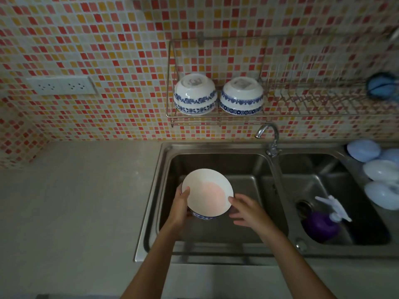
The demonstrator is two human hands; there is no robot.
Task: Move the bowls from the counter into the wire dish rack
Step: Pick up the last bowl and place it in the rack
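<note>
Bowl [207, 192], round glazed, in L hand [180, 209].

You can't see most of the held bowl's [207, 192] outside, hidden behind its rim. Blue round thing [381, 88] on rack's [302, 100] rt end: blurred, unidentifiable. Pale lids/dishes [382, 171] cut by rt edge.

Dim, soft, edge-warped wide-angle view

2 bowls [218, 94] in rack [313, 100] above sink [164, 190]
</note>
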